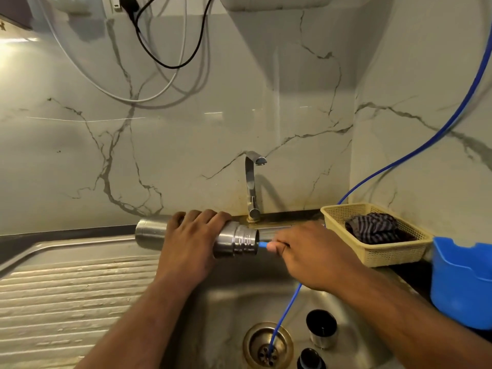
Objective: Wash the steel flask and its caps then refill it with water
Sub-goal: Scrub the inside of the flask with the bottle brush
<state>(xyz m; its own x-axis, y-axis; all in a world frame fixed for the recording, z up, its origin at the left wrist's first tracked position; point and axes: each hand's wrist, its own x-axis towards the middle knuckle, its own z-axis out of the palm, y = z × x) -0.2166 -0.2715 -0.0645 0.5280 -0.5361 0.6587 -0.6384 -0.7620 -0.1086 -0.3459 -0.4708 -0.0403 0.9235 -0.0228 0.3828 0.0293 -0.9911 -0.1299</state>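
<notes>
— While the flask (234, 242) lies sideways over the sink (239, 296), what holds it?
— Its body sits in the left hand (191, 243), fingers curled over the top; the open mouth faces right, just below the tap (251, 187).
— And the right hand (311, 254)?
— It pinches the tip of a blue tube (262, 245) right at the mouth; more tube runs from under it to the drain (267, 347).
— The caps?
— Both are in the bowl, right of the drain; a steel cup (321, 328) stands mouth up; a dark cap (310, 359) is cut off by the frame's edge.
— Beside the sink?
— A basket (386, 257) with a striped cloth (372, 227); a blue tub (460, 283).
</notes>
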